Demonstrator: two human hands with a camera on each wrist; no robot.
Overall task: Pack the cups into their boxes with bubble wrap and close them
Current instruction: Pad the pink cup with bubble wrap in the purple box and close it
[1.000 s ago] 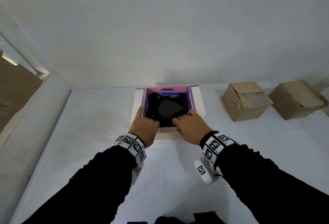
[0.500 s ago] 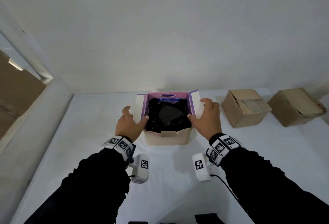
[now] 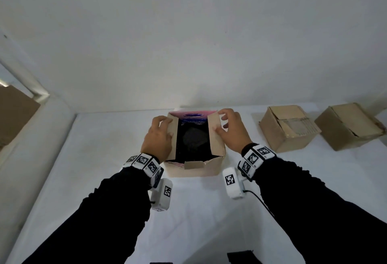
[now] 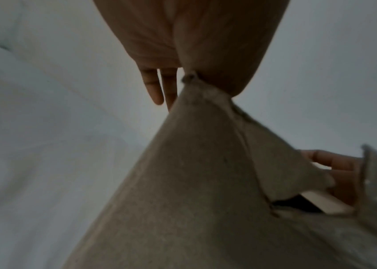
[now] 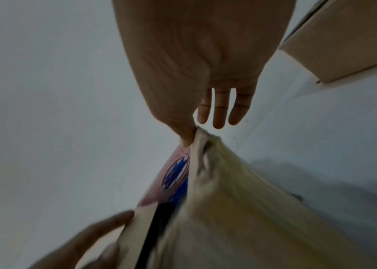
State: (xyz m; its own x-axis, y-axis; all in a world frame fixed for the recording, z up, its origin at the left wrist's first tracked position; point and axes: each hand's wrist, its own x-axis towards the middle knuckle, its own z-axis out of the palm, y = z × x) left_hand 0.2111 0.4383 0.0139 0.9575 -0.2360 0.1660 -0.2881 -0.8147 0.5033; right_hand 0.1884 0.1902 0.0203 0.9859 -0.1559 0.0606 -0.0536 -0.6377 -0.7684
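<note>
My left hand (image 3: 157,138) clamped on left flap (image 3: 175,129), right hand (image 3: 232,131) on right flap (image 3: 216,148); blue oval logo (image 3: 193,115) illegible.

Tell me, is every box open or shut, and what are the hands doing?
Middle box, open, dark bundle inside.
Left flap, tilted inward, held by left hand.
Right flap, tilted inward, held by right hand.
Near brown box, flaps down.
Far brown box, flaps down.

The open tan cardboard box (image 3: 194,169) sits mid-frame on the white table (image 3: 104,159), with a dark wrapped bundle (image 3: 193,138) inside it. My left hand (image 3: 158,138) holds its left flap (image 3: 174,148), and my right hand (image 3: 232,131) holds its right flap (image 3: 216,146). At middle right stands a squat brown cardboard box (image 3: 287,131), and a second brown cardboard box (image 3: 349,127) stands beyond it at the frame's right edge.
</note>
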